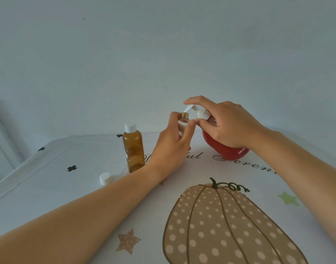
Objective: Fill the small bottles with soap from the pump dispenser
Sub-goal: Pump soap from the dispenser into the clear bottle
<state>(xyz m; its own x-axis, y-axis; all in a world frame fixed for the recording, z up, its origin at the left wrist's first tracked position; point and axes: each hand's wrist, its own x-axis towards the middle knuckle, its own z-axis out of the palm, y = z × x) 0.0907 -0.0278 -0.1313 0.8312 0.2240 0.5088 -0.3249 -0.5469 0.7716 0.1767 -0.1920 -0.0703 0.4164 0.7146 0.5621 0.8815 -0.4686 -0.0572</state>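
Left hand (171, 147) grips the open small bottle (184, 118) under the spout, at nine o'clock of the red pump dispenser (224, 149), whose pump the right hand (226, 124) clasps; a slow press with the mouth centred should avoid spills.

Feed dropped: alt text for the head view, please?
The left hand holds an open small bottle under the nozzle of a red pump dispenser, the right hand on its pump head. A capped amber bottle and a loose white cap stand nearby.
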